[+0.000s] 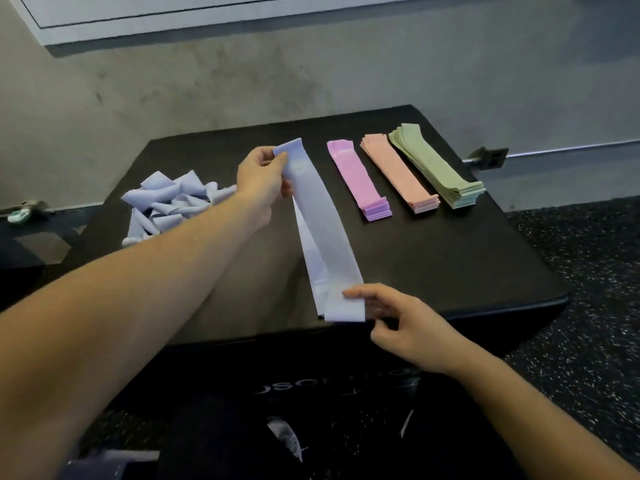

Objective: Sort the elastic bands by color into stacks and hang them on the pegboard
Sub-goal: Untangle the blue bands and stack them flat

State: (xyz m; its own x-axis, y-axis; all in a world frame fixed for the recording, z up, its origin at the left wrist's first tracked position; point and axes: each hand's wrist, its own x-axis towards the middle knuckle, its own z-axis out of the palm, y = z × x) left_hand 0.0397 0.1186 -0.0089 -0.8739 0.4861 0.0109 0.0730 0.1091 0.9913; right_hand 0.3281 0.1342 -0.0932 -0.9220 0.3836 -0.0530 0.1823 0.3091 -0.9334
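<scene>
A pale lavender-blue elastic band (323, 230) is stretched flat over the black box top (450, 258), lying on a small stack of the same colour. My left hand (263, 178) pinches its far end, and my right hand (398, 317) pinches its near end at the box's front edge. A loose heap of lavender-blue bands (169, 206) lies at the left. To the right sit three neat stacks: purple-pink (358, 181), peach (398, 173) and green (436, 164).
The box stands against a grey concrete wall (242, 81). Dark speckled rubber floor (588, 306) lies to the right. A metal rail with a black bracket (491, 157) runs along the wall base. A small teal object (19, 215) lies at far left.
</scene>
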